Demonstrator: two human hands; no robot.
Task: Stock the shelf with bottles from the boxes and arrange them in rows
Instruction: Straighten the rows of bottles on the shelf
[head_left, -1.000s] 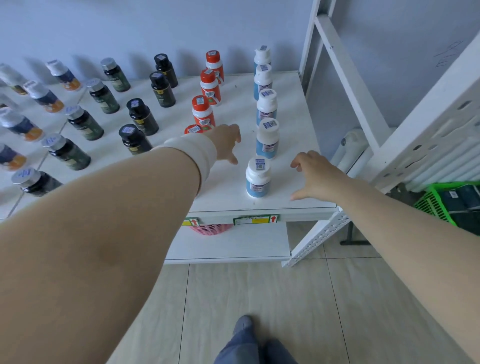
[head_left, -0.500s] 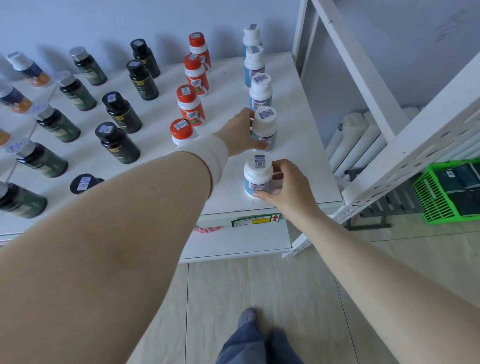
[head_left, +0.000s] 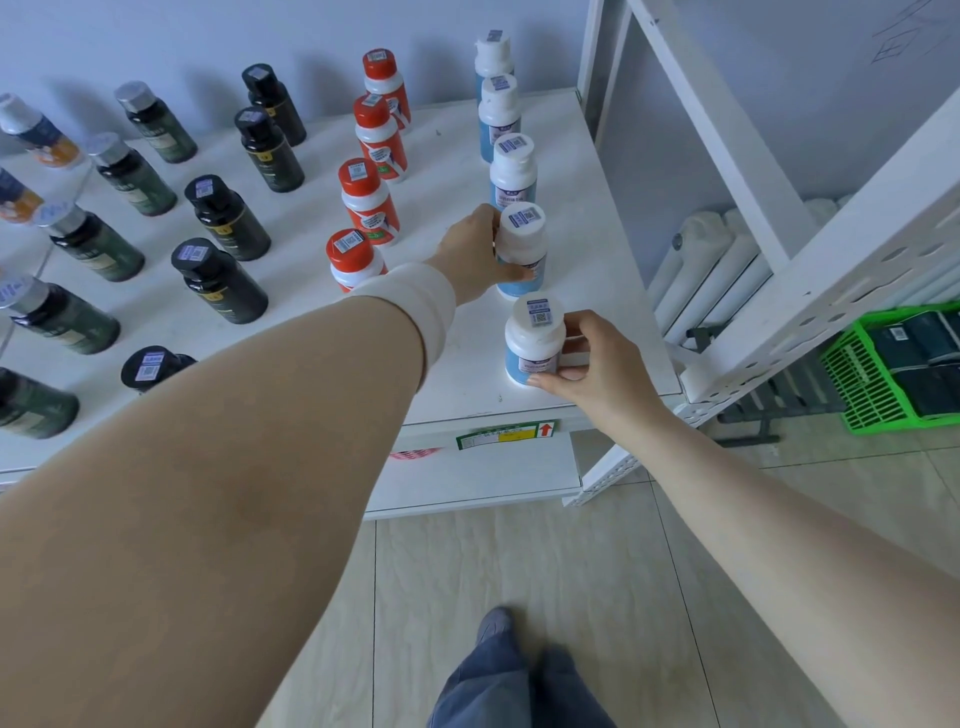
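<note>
The right hand (head_left: 597, 364) grips the nearest white-capped bottle (head_left: 535, 338) — thumb low on the front of its blue label, fingers curled round its right side. This bottle stands upright on the white shelf (head_left: 587, 270), just behind the green-and-yellow edge label (head_left: 506, 434) and slightly to its right.

The left hand (head_left: 472, 254), with a white wristband (head_left: 415, 306) below it, curls round the left side of the second white-capped bottle (head_left: 522, 244). That one stands upright one place further back from the edge label, in the same row. Three more white-capped bottles (head_left: 511, 166) carry the row on, away from the edge label, to the wall.

Behind the edge label and to its left runs a row of red-capped bottles (head_left: 363, 202); the front one is partly hidden by the wristband. Further left of the edge label stand black-capped bottles (head_left: 218, 275), then dark green ones with silver caps (head_left: 93, 244), all upright.

Well to the right of the edge label, past the white rack upright (head_left: 831, 270), a green basket (head_left: 857, 374) sits on the floor — it holds dark packs.
</note>
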